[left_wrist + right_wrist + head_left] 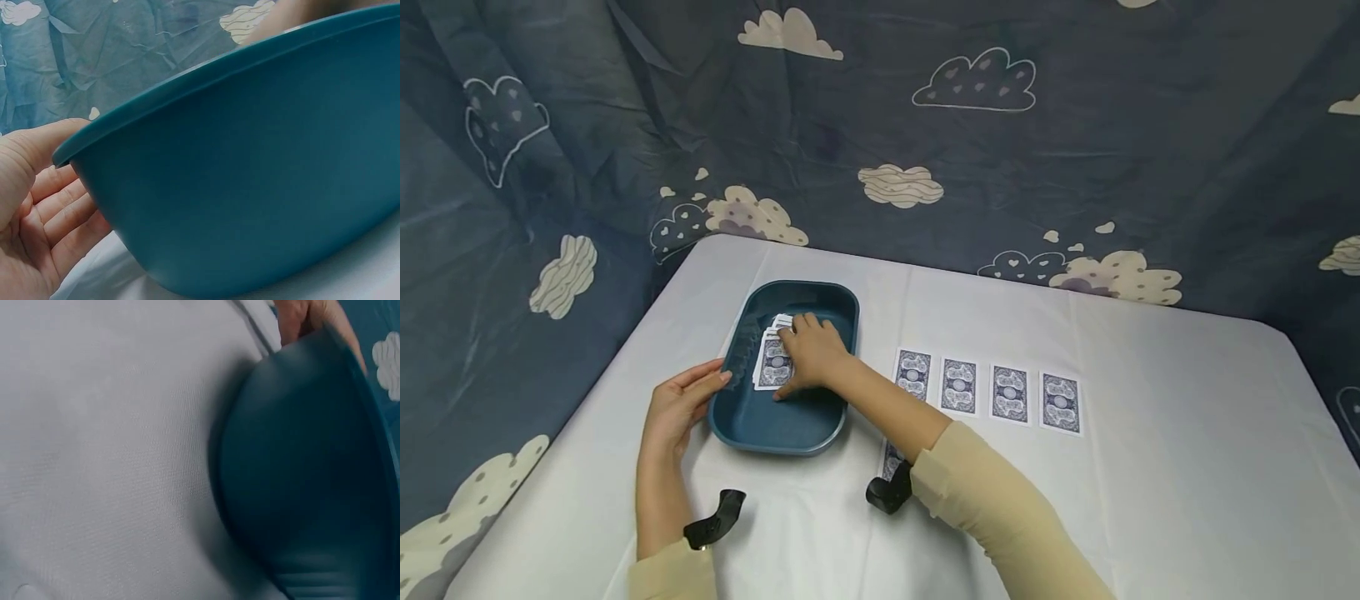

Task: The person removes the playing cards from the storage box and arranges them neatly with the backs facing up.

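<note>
A deep blue plastic tub [778, 429] sits on the white table, holding a pile of playing cards [772, 362] with blue patterned backs up. My left hand [679, 408] grips the tub's left rim; the left wrist view shows its thumb [59, 134] over the rim and its fingers beneath, against the outer wall. Reaching inside from the right, my right hand [815, 354] lies over the right part of the pile, thumb and fingers spread apart on the cards. The right wrist view shows mainly the tub's outer wall [300, 469] and, beyond it, the left hand [312, 315].
Right of the tub, several cards lie face down in a row, the rightmost card [1061, 403] farthest from it. Below the row's left end another card [891, 460] is partly hidden by the right forearm. A dark cloud-patterned curtain [850, 117] hangs behind the table.
</note>
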Available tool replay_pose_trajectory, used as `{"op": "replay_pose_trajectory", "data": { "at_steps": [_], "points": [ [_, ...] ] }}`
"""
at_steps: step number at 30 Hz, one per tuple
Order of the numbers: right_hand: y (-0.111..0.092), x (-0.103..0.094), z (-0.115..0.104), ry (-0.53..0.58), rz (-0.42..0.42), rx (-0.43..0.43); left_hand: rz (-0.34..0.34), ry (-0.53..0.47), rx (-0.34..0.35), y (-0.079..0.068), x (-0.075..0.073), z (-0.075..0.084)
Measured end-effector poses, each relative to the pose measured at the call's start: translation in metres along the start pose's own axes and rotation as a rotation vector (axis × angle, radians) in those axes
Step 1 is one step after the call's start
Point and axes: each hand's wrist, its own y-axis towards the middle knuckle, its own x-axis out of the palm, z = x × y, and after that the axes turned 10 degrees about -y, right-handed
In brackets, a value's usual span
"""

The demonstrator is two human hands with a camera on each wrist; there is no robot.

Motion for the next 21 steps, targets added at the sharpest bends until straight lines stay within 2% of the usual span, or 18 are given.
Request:
{"op": "replay_pose_trajectory", "data": {
  "at_steps": [4, 14, 21],
  "points": [
    [0.0073, 0.0055, 0.0021, 0.018, -0.045, 0.027, 0.000, -0.006, -0.002, 0.0003, 0.0010, 0.0001],
    [0.0094, 0.0075, 0.0022, 0.145, -0.060, 0.051, 0.018, -0.001, -0.010, 0.0006, 0.0003, 0.0001],
    [0.0090, 0.0098, 0.0032, 0.229, -0.043, 0.039, 0.024, 0.017, -0.014, 0.0034, 0.0002, -0.0021]
  ]
}}
